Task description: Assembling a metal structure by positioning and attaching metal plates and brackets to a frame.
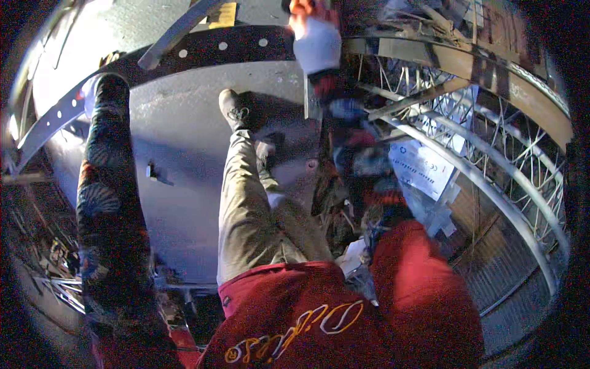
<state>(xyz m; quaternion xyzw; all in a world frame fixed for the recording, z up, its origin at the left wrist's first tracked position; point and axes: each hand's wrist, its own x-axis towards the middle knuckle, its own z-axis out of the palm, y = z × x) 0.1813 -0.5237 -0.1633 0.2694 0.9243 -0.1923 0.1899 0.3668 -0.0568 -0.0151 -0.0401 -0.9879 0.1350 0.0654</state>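
My left arm, in a dark patterned sleeve, reaches up to a long dark metal beam (203,46) with round holes. Beside its cuff, only part of my left hand (90,97) shows, pale and apparently gloved; its fingers are hidden. At the beam's right part, near the top edge, is my right hand (314,38) in a pale glove. Its fingertips are bright, orange-tinted and smeared by motion, so what they touch is unclear. A grey metal bar (178,34) slants over the beam between my hands.
Below the beam lies a broad grey surface (178,123), with a small dark block (151,171) on it and my shoe (233,107) against it. At right stand lattice trusses (485,147), a brown beam (522,86) and a white printed panel (424,166). Clutter lies at the lower left.
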